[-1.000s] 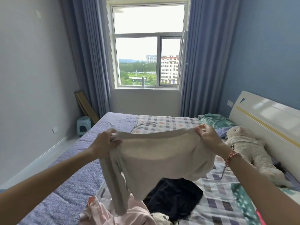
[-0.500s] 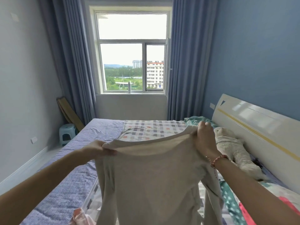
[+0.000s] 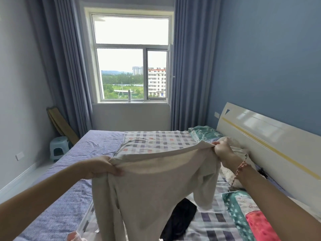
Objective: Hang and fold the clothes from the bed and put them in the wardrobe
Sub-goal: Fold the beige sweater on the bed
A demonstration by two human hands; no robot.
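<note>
A beige long-sleeved top [image 3: 149, 186] hangs spread in the air above the bed [image 3: 73, 197]. My left hand [image 3: 102, 166] grips its left shoulder and my right hand [image 3: 223, 150] pinches its right shoulder, higher and farther away. One sleeve dangles at the right. Under the top, a black garment [image 3: 180, 218] lies on the checked quilt [image 3: 156, 140]. A bit of pink cloth [image 3: 73, 236] shows at the bottom edge. No wardrobe is in view.
A white plush toy [image 3: 231, 173] and a teal pillow [image 3: 205, 134] lie by the white headboard [image 3: 271, 145] on the right. A small blue stool [image 3: 58, 147] stands on the floor left of the bed. Curtains frame the window [image 3: 132, 58] ahead.
The top's hem has swung up so the black garment shows again. My hands have spread a little wider, and my view has tilted slightly.
</note>
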